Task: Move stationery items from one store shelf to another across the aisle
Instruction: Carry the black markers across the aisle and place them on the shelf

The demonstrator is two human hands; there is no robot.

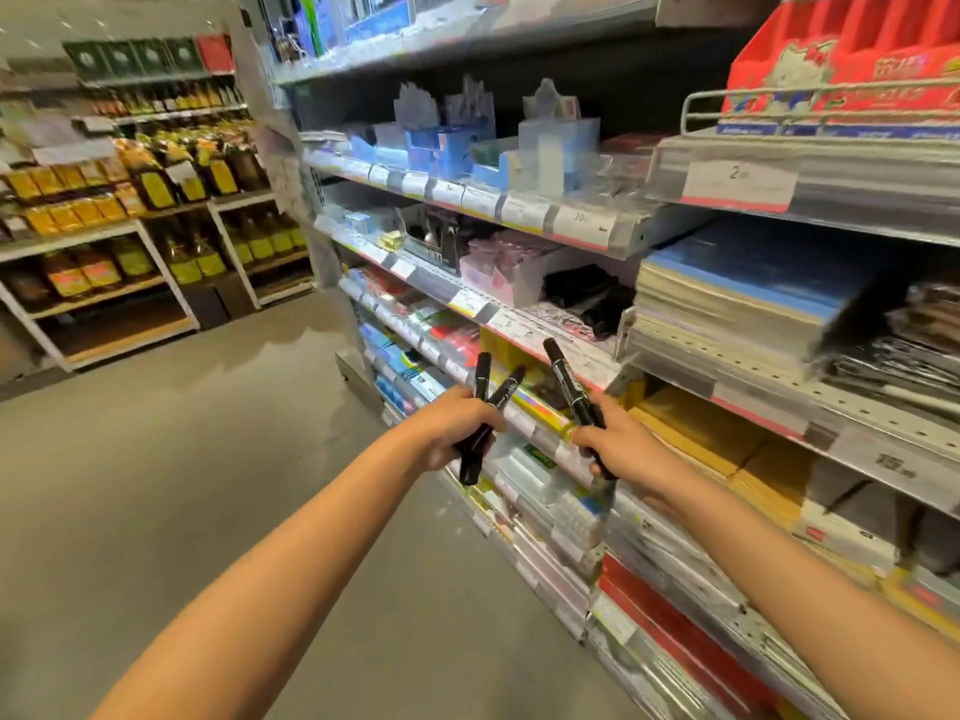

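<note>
Both arms were stretched forward into the aisle, hands level with the lower shelves. The left hand (457,433) gripped two black markers (485,407), fingers curled round the barrels, the caps fanned apart upward. The right hand (618,441) gripped one more black marker (574,397), cap end tilted up and to the left. All three markers were held in the air just in front of the shelf unit (571,220), touching none of it.

Surroundings: the shelf unit ran along the right, its edges lined with price tags (582,226). A stack of blue-covered paper pads (737,288) lay on a middle shelf, a red printed box (852,59) sat behind a wire rail on the top right, and yellow packets (727,449) filled a lower shelf beside the right wrist. Across the grey floor (208,485), far left, stood a white rack of bottles with yellow labels (156,189).

Hard to read: the whole view was smeared by motion. Small goods on the shelves blurred into shapes, and the print on tags and markers was illegible. The fingertips of both hands were hidden behind the hands themselves.
</note>
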